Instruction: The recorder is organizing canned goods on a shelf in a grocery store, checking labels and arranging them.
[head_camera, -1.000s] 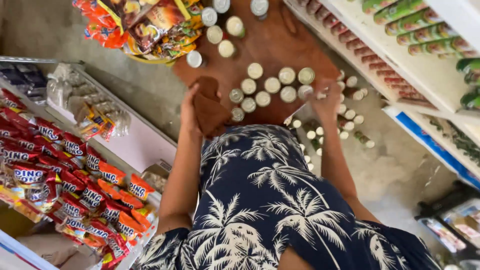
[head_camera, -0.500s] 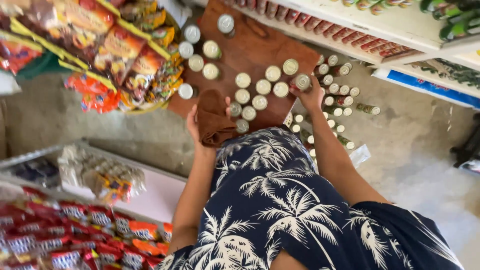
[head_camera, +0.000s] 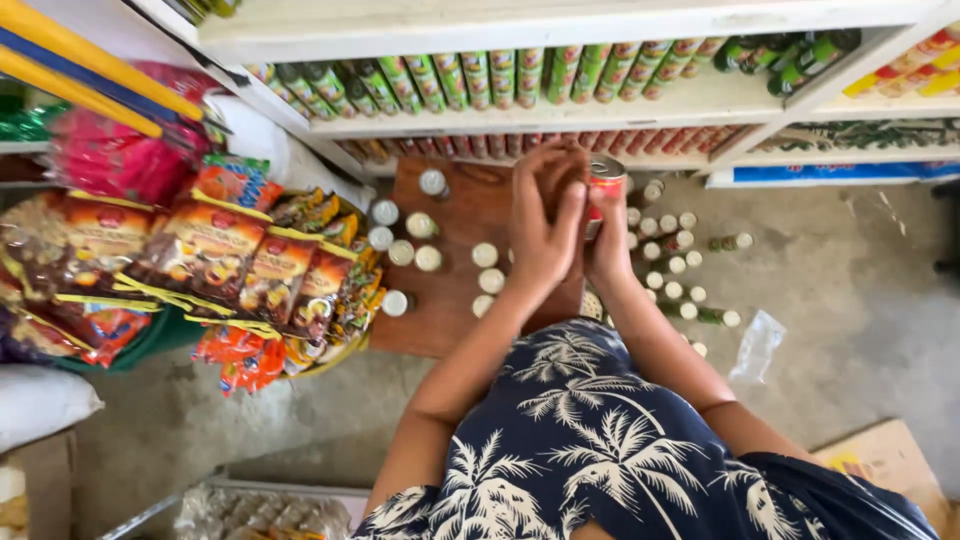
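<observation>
Over the wooden board (head_camera: 455, 300), head view: the right hand (head_camera: 610, 235) grips a red can (head_camera: 604, 185) upright by its side, metal top showing, so the left hand (head_camera: 545, 225), closed on a brown cloth (head_camera: 560, 175), can rub it. Round white-lidded jars (head_camera: 485, 255) stand below.

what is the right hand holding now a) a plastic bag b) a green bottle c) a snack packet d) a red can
d: the right hand grips a red can with a silver top, raised above the brown board, while the left hand presses a brown cloth against it.
</observation>
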